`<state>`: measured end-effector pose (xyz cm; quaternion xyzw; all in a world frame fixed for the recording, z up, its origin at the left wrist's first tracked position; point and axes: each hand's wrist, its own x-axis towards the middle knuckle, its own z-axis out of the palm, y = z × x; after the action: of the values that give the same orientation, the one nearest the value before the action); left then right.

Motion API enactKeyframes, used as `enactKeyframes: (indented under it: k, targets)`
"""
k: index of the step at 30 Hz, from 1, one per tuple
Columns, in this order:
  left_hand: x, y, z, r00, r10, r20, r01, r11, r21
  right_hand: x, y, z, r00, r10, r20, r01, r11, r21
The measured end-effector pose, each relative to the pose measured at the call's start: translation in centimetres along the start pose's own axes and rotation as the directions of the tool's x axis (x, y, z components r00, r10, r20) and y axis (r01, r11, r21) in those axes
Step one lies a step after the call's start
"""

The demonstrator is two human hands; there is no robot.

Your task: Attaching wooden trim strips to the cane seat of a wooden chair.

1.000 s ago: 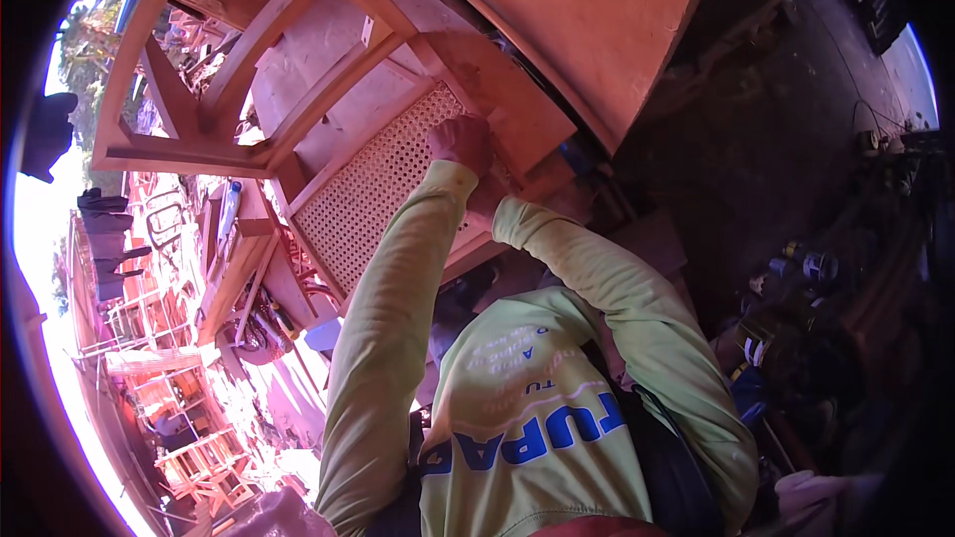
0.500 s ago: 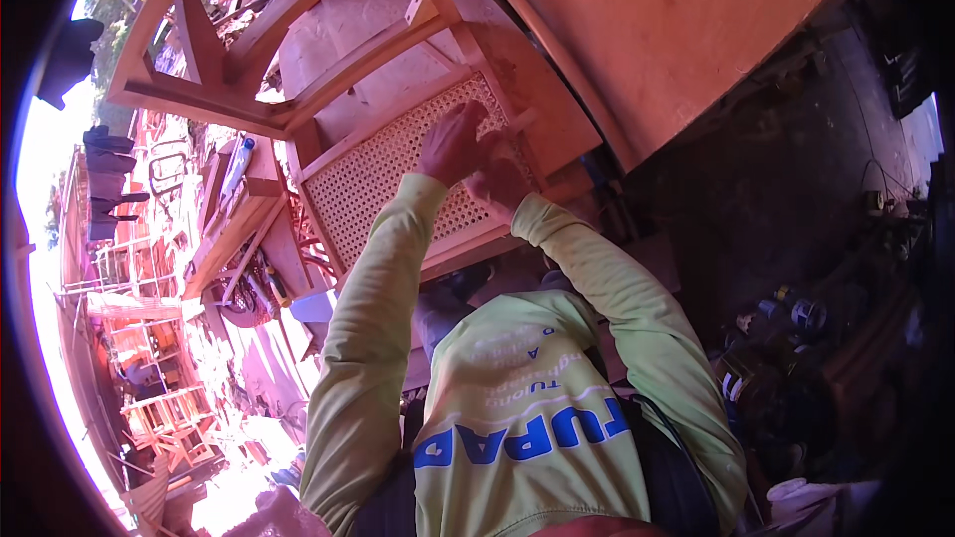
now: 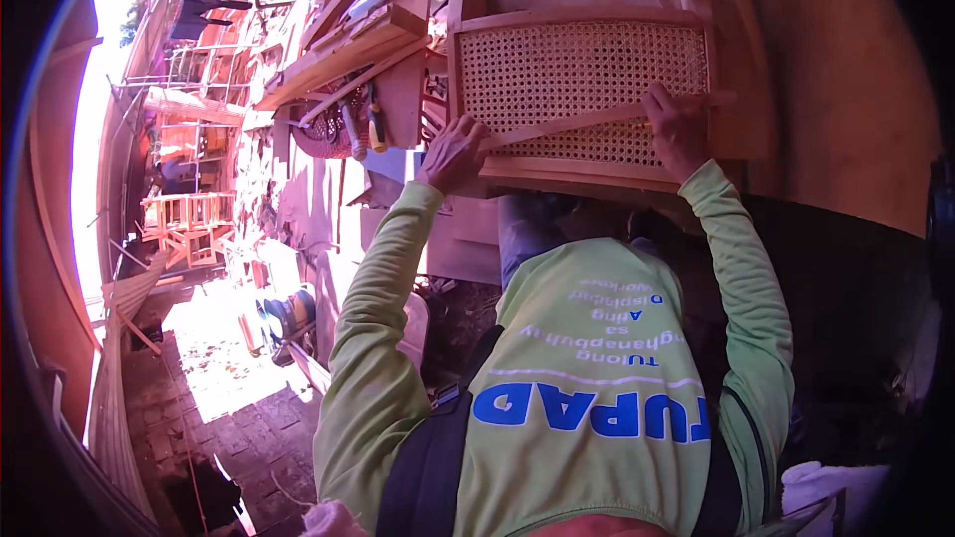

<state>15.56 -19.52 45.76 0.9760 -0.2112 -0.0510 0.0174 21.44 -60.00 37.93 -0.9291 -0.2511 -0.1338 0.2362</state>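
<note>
Wooden strip (image 3: 587,121) spans the cane panel (image 3: 582,80), its ends pinched between left grip (image 3: 455,152) and right grip (image 3: 676,129).

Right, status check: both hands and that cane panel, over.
Left hand and right hand each grip an end of a thin wooden strip. Strip lies across the woven cane panel. Nothing in the way.

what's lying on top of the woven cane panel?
A thin wooden strip lies slantwise across the cane panel. The left hand holds one end, the right hand the other. Both hands hide the strip's ends and the cane beneath them.
</note>
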Motion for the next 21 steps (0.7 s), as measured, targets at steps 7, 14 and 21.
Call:
enactKeyframes:
  k: [7,14,21]
  targets:
    - [-0.4,-1.0,1.0,0.998,0.026,-0.054,-0.03,0.996,-0.078,-0.2,0.1,0.6,1.0,-0.009,0.008,0.009,1.0,-0.013]
    - [0.2,-0.5,1.3,0.985,0.09,-0.146,-0.1,0.993,-0.064,-0.2,0.4,-0.1,0.999,-0.047,-0.017,0.047,0.999,-0.002]
    - [0.9,1.0,0.4,0.999,-0.04,-0.01,0.038,0.995,-0.087,-0.3,0.1,-0.5,0.999,-0.021,0.025,0.021,1.0,0.024]
